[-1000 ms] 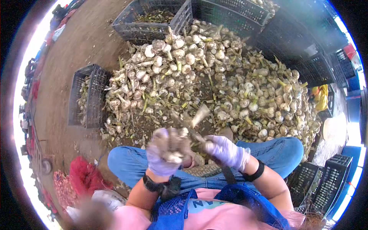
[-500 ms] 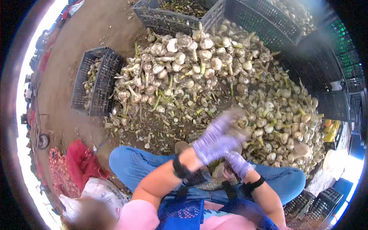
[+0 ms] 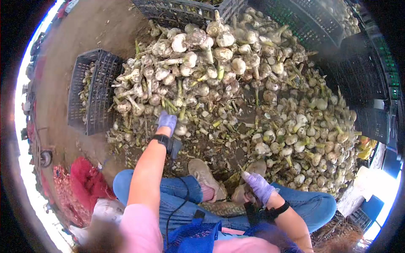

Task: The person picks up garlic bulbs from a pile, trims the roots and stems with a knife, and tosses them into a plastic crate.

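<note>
My left hand (image 3: 168, 121), in a thin purple glove, is stretched out to the near left edge of the garlic heap (image 3: 185, 78). Its fingers are bent down among stems and bulbs, closed, and what they hold is hidden. Over my right thigh, my right hand (image 3: 260, 187), gloved the same way, is closed around a thin pointed tool (image 3: 244, 170) whose tip sticks out past the fingers. A second spread of garlic bulbs (image 3: 301, 141) lies beyond my right hand, to the right.
A black crate (image 3: 99, 90) with cuttings stands at the left, and another crate (image 3: 181, 14) behind the heap. Dark crates (image 3: 354, 76) line the right side. Red netting (image 3: 86, 181) lies at lower left. My shoes (image 3: 204, 175) rest among scraps.
My hands were together over my lap and are now apart. The left hand has moved forward and left to the heap; the right has stayed near my right thigh.
</note>
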{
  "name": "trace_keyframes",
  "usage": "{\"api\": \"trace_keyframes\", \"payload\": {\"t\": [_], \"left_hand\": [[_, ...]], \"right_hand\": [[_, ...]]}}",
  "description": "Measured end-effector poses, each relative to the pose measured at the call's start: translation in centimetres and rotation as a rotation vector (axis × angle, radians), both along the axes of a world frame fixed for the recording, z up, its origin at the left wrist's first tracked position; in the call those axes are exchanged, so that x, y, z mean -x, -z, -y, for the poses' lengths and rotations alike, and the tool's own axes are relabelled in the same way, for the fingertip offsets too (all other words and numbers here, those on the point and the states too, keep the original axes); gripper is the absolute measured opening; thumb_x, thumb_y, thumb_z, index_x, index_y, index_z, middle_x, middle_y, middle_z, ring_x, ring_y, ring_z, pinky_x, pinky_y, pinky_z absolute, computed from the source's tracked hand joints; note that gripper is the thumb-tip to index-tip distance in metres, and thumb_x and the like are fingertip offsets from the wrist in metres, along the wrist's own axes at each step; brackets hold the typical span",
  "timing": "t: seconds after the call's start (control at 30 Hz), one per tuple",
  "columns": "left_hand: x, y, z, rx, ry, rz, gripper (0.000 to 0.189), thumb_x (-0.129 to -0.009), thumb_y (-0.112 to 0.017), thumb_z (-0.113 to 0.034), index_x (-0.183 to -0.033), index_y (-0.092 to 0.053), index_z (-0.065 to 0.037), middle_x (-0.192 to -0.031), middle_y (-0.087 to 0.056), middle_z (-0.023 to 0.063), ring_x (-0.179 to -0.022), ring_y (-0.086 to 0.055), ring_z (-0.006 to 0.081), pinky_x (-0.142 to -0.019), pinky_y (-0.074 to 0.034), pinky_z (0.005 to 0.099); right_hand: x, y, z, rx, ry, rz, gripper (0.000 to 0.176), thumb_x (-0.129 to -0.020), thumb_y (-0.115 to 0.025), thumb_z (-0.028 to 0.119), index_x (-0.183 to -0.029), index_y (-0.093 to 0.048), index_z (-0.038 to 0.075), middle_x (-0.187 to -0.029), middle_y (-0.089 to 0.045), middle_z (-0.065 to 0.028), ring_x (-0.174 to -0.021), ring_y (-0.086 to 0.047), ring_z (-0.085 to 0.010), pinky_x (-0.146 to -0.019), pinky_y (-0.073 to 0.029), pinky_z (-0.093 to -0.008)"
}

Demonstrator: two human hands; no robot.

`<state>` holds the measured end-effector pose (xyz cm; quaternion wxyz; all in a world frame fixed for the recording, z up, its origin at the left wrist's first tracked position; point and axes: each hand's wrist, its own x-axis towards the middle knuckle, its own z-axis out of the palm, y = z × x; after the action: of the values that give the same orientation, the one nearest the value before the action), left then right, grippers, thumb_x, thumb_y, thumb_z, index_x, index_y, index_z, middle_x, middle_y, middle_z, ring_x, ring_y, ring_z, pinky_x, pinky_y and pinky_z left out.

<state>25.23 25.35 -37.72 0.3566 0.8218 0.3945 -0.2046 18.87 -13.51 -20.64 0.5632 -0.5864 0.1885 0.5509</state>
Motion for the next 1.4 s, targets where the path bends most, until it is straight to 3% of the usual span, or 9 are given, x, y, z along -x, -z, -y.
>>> {"api": "trace_keyframes", "payload": {"t": [0.27,0.37,0.53,0.77,0.93,0.97,1.07,1.23,1.4], "left_hand": [[4.4,-15.4,5.2,0.746,-0.111,0.242,0.066,-0.079,-0.056,-0.009,-0.136,-0.025,0.005,-0.104,-0.058,0.0110,-0.073,-0.059,0.0188,-0.060,-0.050,0.0302],[6.1,-19.4,6.8,0.770,-0.020,0.216,0.066,-0.077,-0.056,-0.007,-0.134,-0.026,0.006,-0.105,-0.057,0.0108,-0.080,-0.059,0.0172,-0.066,-0.050,0.0302],[7.0,-21.1,8.4,0.752,-0.082,0.378,0.049,-0.075,-0.060,-0.003,-0.121,-0.045,-0.001,-0.101,-0.058,0.0076,-0.078,-0.058,0.0162,-0.069,-0.050,0.0283],[3.7,-9.1,1.9,0.453,-0.433,0.348,0.049,-0.080,-0.060,-0.014,-0.124,-0.044,0.000,-0.107,-0.060,0.0089,-0.084,-0.059,0.0188,-0.073,-0.049,0.0311],[2.5,1.1,5.0,0.097,-0.047,0.289,0.050,-0.080,-0.057,-0.018,-0.125,-0.044,-0.002,-0.103,-0.062,0.0143,-0.092,-0.059,0.0273,-0.076,-0.046,0.0341],[0.8,-5.5,7.8,0.042,0.046,-0.052,0.050,-0.077,-0.057,-0.017,-0.123,-0.044,-0.001,-0.103,-0.061,0.0192,-0.096,-0.058,0.0310,-0.079,-0.046,0.0359],[1.5,0.3,7.9,-0.325,0.112,-0.001,0.051,-0.076,-0.058,-0.017,-0.123,-0.043,0.000,-0.100,-0.061,0.0215,-0.095,-0.058,0.0312,-0.079,-0.046,0.0369],[4.0,5.2,2.8,-0.034,0.351,0.120,0.049,-0.073,-0.066,-0.014,-0.118,-0.049,-0.002,-0.098,-0.062,0.0178,-0.092,-0.060,0.0303,-0.077,-0.048,0.0358],[2.2,-10.3,3.2,1.022,-0.527,0.259,0.039,-0.080,-0.059,-0.004,-0.116,-0.046,-0.012,-0.094,-0.061,0.0074,-0.065,-0.055,0.0116,-0.043,-0.037,0.0198]], "right_hand": [[0.5,-1.4,-0.5,0.095,-0.061,0.039,0.054,-0.088,-0.051,0.048,-0.109,-0.058,-0.001,-0.082,-0.060,-0.0084,-0.079,-0.051,-0.0139,-0.074,-0.041,-0.0295],[1.0,-2.9,-1.4,-0.101,0.132,0.122,0.039,-0.086,-0.055,0.044,-0.094,-0.052,0.006,-0.060,-0.047,-0.0003,-0.043,-0.045,-0.0097,-0.037,-0.037,-0.0234],[0.8,-5.0,-1.9,-0.114,0.188,0.291,0.045,-0.084,-0.060,0.041,-0.107,-0.052,0.003,-0.062,-0.048,0.0010,-0.047,-0.043,-0.0066,-0.040,-0.034,-0.0204],[1.4,-2.5,-0.9,-0.081,0.190,0.229,0.042,-0.085,-0.058,0.041,-0.103,-0.049,0.004,-0.062,-0.049,-0.0007,-0.046,-0.046,-0.0088,-0.040,-0.037,-0.0221],[0.8,-1.7,-1.1,-0.021,0.166,0.102,0.035,-0.086,-0.058,0.039,-0.096,-0.048,0.006,-0.060,-0.048,-0.0007,-0.038,-0.045,-0.0100,-0.034,-0.035,-0.0235],[0.4,-1.6,-1.1,-0.016,0.159,0.095,0.035,-0.086,-0.058,0.039,-0.096,-0.048,0.006,-0.060,-0.048,-0.0007,-0.038,-0.045,-0.0100,-0.034,-0.035,-0.0235],[-0.1,-1.2,-1.1,-0.006,0.125,0.059,0.051,-0.088,-0.057,0.037,-0.117,-0.049,-0.003,-0.082,-0.052,0.0000,-0.072,-0.046,-0.0077,-0.064,-0.040,-0.0231],[-0.8,-0.1,-1.5,0.005,0.040,0.003,0.054,-0.087,-0.057,0.036,-0.120,-0.046,-0.005,-0.095,-0.057,-0.0048,-0.085,-0.049,-0.0108,-0.076,-0.041,-0.0252],[0.0,1.0,-1.9,0.000,0.046,-0.010,0.075,-0.086,-0.059,0.039,-0.131,-0.029,-0.013,-0.122,-0.051,-0.0150,-0.113,-0.047,-0.0180,-0.096,-0.035,-0.0276]]}}
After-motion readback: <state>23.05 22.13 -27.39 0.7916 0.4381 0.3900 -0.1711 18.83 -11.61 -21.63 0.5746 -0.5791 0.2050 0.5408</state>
